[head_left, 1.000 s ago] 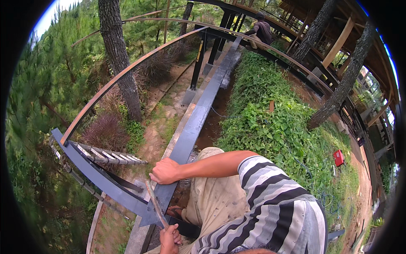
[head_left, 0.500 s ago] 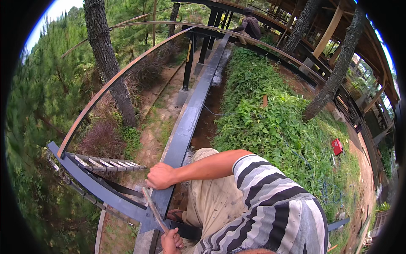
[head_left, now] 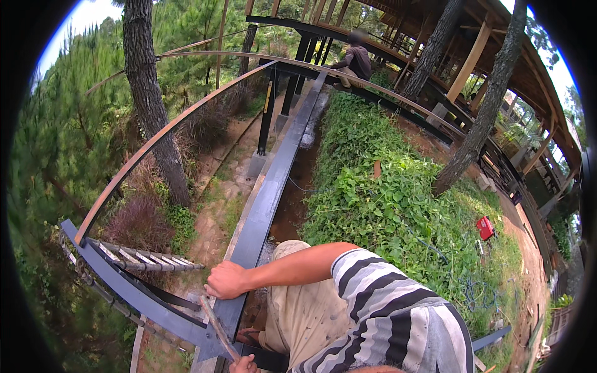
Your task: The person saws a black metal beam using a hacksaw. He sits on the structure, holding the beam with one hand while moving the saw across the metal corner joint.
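My left hand [head_left: 244,365] grips a thin, brown-grey stick [head_left: 217,324] at 7 o'clock

The fingers of my left hand, cut off by the lower edge between 6 and 7 o'clock, are wrapped around the stick's lower end. The stick lies aslant over the straight, flat-topped grey beam [head_left: 272,193], its upper end just beside my right hand [head_left: 227,280]. That hand, also at 7 o'clock, rests as a curled fist on the beam; I cannot tell whether anything is inside it. A curved grey beam [head_left: 143,304] meets the straight one from 8 o'clock, below a slender ladder-like frame [head_left: 149,263]. The straight beam runs up to 12 o'clock; near its far end, at 1 o'clock, is a person in a dark top [head_left: 357,62].
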